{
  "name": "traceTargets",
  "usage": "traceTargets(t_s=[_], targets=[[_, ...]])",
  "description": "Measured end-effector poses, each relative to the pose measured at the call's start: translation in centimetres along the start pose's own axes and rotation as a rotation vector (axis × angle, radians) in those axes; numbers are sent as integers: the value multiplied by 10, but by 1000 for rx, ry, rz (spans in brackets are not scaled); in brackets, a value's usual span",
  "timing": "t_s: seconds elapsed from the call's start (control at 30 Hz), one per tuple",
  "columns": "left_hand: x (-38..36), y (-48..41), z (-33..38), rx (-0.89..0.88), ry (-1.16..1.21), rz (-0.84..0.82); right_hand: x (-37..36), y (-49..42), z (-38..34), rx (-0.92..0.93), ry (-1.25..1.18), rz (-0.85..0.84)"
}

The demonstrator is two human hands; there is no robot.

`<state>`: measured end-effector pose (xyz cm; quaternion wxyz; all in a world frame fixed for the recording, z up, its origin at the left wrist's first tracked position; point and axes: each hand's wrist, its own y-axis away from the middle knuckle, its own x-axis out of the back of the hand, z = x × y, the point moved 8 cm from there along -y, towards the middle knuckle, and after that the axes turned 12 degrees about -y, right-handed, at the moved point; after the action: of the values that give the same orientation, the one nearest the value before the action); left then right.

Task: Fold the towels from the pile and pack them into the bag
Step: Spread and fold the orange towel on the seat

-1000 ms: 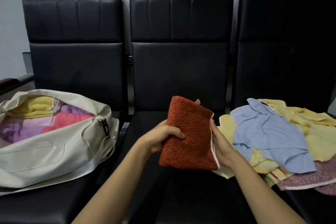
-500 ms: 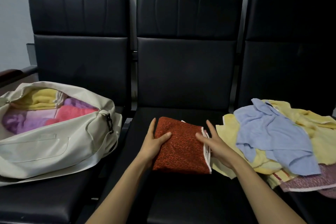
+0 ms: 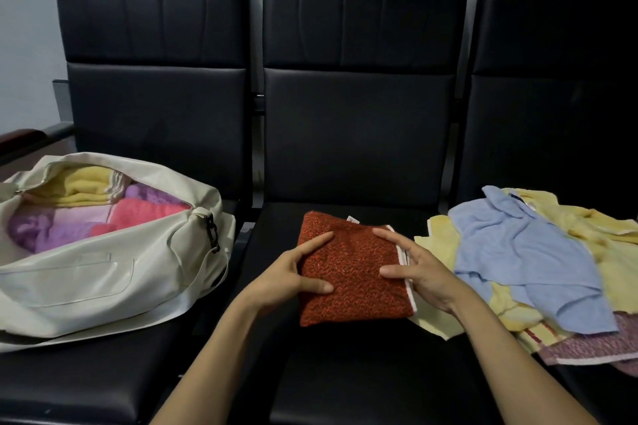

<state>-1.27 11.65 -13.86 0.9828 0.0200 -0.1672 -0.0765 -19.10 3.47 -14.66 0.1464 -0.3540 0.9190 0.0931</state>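
A folded rust-red towel with a white edge lies flat on the middle black seat. My left hand grips its left side, thumb on top. My right hand holds its right edge, fingers spread over the white trim. On the left seat stands an open cream bag with folded yellow, pink and purple towels inside. A loose pile of towels, light blue on top of yellow ones, lies on the right seat.
Three black padded chairs stand in a row against a grey wall; their backrests rise behind the seats. A mauve towel lies at the pile's near edge. A dark armrest sits at the far left.
The red towel went from upright in the air down flat onto the middle seat. Both hands stayed on its sides and now press it there.
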Motion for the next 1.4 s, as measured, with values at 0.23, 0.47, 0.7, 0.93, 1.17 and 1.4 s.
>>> traceTargets(t_s=[0.23, 0.47, 0.7, 0.93, 1.17, 1.4], targets=[[9, 4, -7, 82, -394, 76, -7, -4, -4, -10, 596, 14], [15, 0, -6, 73, -570, 289, -16, -2, -23, 198, 973, 321], [30, 15, 15, -43, -799, 669, -29, 3, -39, 460, 1084, 444], [40, 12, -13, 140, -695, 452, -22, -12, -10, 75, 951, 260], [66, 26, -26, 159, -88, 447, -32, -24, 12, -69, 563, 184], [124, 46, -4, 26, -27, 482, -86, -73, -14, 66, 199, 201]])
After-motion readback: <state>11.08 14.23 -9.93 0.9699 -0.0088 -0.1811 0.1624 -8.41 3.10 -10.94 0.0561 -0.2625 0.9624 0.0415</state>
